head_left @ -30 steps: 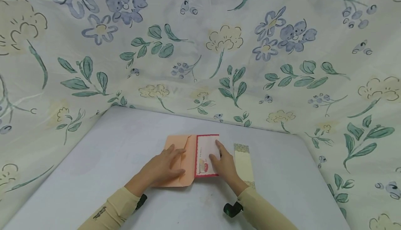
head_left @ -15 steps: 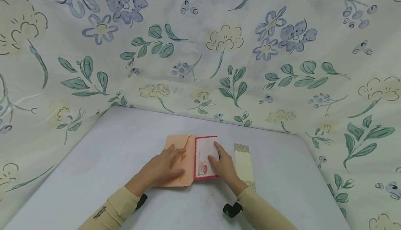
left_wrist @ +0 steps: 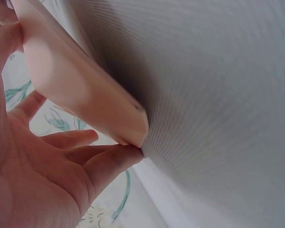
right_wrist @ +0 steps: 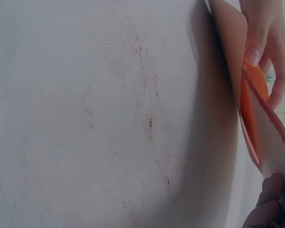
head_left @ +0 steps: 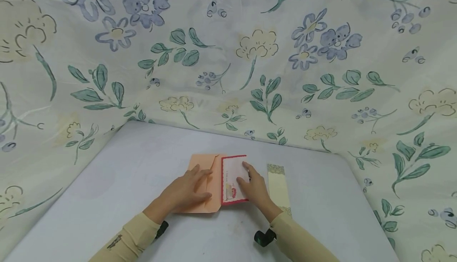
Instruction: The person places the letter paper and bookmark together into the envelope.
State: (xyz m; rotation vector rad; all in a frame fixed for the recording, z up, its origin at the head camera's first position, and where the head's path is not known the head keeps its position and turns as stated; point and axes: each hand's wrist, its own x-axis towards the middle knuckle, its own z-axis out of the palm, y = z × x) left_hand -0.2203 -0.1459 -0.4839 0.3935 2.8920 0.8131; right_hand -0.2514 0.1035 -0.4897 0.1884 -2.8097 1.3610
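A peach envelope (head_left: 213, 202) lies in the middle of the table, its mouth facing right. My left hand (head_left: 185, 188) rests on it with the fingers spread over the flap. In the right wrist view, the left thumb (right_wrist: 254, 53) touches the bright orange inside of the mouth (right_wrist: 250, 114), which gapes open. A white card (head_left: 233, 170) with a red scalloped border has its left edge at that mouth. My right hand (head_left: 258, 186) grips the card's right side, thumb on top. Its curled fingers (right_wrist: 270, 199) show under the card in the right wrist view.
A cream paper strip (head_left: 277, 186) with glittery gold ends lies just right of the right hand. Dark wrist devices (head_left: 265, 238) sit below the cuffs. Floral cloth (head_left: 228, 55) hangs behind the white table (head_left: 143, 151) and along its sides.
My right hand has shifted the card slightly left, closer against the envelope, and tilted it a little. The left hand and the envelope have stayed in place.
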